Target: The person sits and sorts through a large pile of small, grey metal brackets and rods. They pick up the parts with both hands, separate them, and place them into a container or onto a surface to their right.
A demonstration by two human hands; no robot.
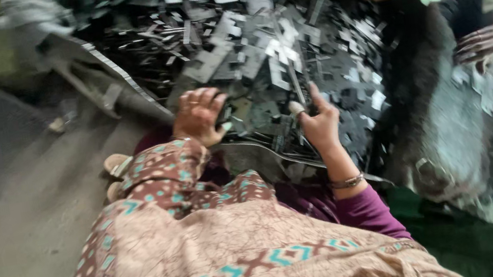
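A heap of flat metal offcuts [259, 46] fills the upper middle of the view, dark grey and silvery, cut in angular stepped and cross-like shapes, thin and overlapping at every angle. The left hand [198, 116] rests at the near edge of the heap, its fingers [210, 98] curled down onto the pieces; whether they actually grip one cannot be told. The right hand [319, 123] sits just beside it on the heap, fingers closed around a thin dark strip, thumb raised. A patterned shawl [224, 257] covers the lap below. Motion blur smears the single pieces. At the upper right, other people's hands [480, 42] touch the heap, partly cut off by the frame edge.
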